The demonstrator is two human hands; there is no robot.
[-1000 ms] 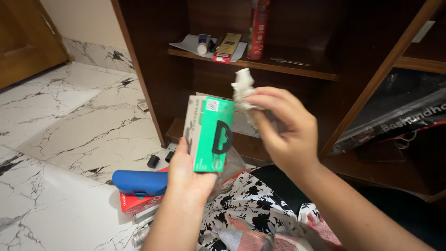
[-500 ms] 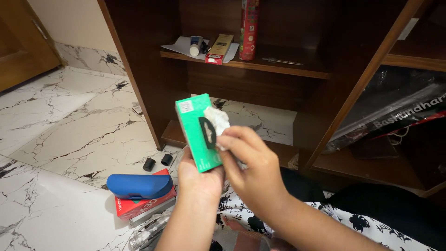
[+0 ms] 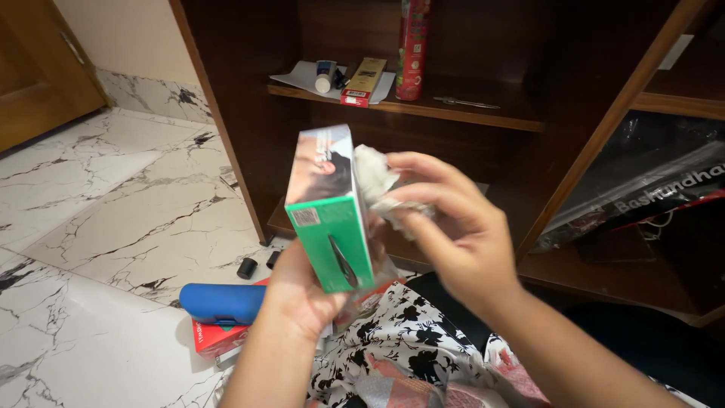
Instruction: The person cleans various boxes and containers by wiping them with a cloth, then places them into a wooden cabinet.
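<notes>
Hands number two: left hand (image 3: 306, 291) grips one green box (image 3: 331, 215), right hand (image 3: 453, 227) pinches one white cloth (image 3: 375, 181) against its edge, open marble floor (image 3: 98, 204) leftward.

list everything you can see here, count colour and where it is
box: 1, green with a dark pictured panel, held up in the left hand
crumpled cloth: 1, white-grey, pressed against the box by the right hand
tall can: 1, red, upright on the upper shelf
small carton: 1, tan and red, lying on the upper shelf
small tube: 1, white with a dark band, on paper on the upper shelf
cylinder case: 1, blue, lying on a red box on the floor
red box: 1, red, on the floor
small caps: 2, black, on the floor by the shelf
shelf unit: 1, dark brown wood
floor: white marble with black veins
patterned fabric: black and white floral, below the hands
left hand: 1, gripping the box from below
right hand: 1, holding the cloth
</notes>
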